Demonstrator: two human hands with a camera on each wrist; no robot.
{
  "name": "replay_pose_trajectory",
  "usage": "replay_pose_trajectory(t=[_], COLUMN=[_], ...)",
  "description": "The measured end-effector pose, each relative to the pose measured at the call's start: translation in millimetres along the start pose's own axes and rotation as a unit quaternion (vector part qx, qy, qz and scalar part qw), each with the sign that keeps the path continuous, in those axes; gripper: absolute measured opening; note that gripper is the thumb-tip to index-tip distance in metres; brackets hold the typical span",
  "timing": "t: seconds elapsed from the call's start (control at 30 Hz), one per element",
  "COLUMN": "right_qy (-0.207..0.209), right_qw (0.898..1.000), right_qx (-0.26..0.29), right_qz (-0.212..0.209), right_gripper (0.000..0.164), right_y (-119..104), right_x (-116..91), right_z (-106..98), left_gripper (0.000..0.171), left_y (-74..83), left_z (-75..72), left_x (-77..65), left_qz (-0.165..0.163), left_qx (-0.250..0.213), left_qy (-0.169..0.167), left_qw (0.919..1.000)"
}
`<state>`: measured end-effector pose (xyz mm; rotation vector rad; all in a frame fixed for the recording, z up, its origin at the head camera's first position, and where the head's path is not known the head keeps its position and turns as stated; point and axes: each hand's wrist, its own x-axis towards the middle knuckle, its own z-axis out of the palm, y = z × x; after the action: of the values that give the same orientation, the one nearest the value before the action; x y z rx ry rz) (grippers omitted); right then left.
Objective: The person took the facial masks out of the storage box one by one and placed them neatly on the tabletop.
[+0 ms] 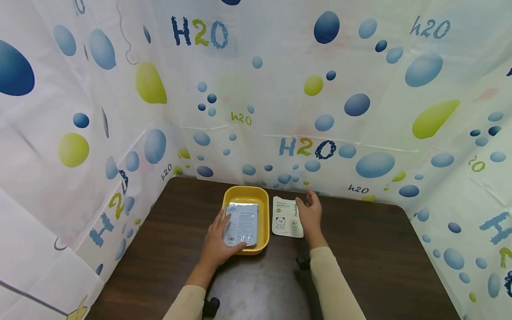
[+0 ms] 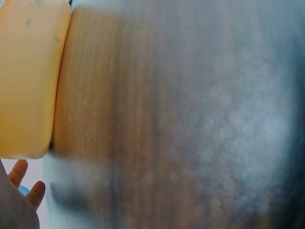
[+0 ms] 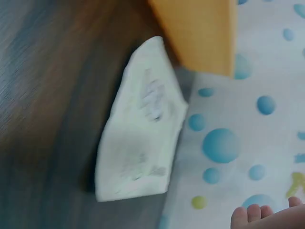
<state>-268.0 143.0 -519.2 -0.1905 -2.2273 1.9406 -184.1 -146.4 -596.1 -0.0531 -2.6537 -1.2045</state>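
A: Where's the white pack (image 1: 286, 220) from your grip?
B: Just left of your right hand (image 1: 312, 218), flat on the table (image 1: 360, 253). In the head view your thumb overlaps its far right corner. Can't tell if that's contact.
A: Long axis?
B: Runs away from you, roughly the way your right fingers point. So its long right edge is the side nearest that hand.
A: Grip state?
B: Right: thumb and fingers apart, nothing between them. Left hand (image 1: 218, 244): fingers and thumb spread over the blue pack (image 1: 242, 222), not clamped as far as you can see. Whether it also bears on the tray (image 1: 263, 222) is hidden.
A: And the blue pack?
B: Inside the tray, under your left fingertips and thumb, long axis also away from you.
A: Nearer hand for the white one?
B: Right, easily. The tray sits between it and your left.
A: So what does the move turn on?
B: My read: if you take it, come in sideways, leftward, onto that long edge. It looks thin, so the edge could be fiddly. Tray wall is just past its far side from your grip.
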Motion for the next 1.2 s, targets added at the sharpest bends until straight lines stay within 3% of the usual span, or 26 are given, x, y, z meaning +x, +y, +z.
replay_pose_trajectory(t=[0.37, 0.63, 0.97, 1.2], right_qy=[-0.028, -0.056, -0.085, -0.124], right_qw=[0.996, 0.991, 0.989, 0.981], right_qx=[0.078, 0.118, 0.121, 0.141], right_qz=[0.020, 0.007, 0.023, 0.038], right_gripper=[0.061, 0.061, 0.064, 0.054], right_y=[-41, -56, -51, -33], right_x=[-3, -11, -24, -33], right_z=[20, 38, 64, 84], left_gripper=[0.105, 0.104, 0.103, 0.103], left_y=[2.0, 1.4, -0.2, -0.9], left_z=[-3.3, -2.0, -0.9, -0.7], left_x=[2.6, 3.0, 1.6, 1.2], left_qz=[0.002, -0.013, -0.013, -0.004], left_qx=[0.004, -0.002, -0.004, -0.005], left_qy=[0.001, -0.012, -0.012, -0.003], left_qw=[1.0000, 0.9998, 0.9998, 1.0000])
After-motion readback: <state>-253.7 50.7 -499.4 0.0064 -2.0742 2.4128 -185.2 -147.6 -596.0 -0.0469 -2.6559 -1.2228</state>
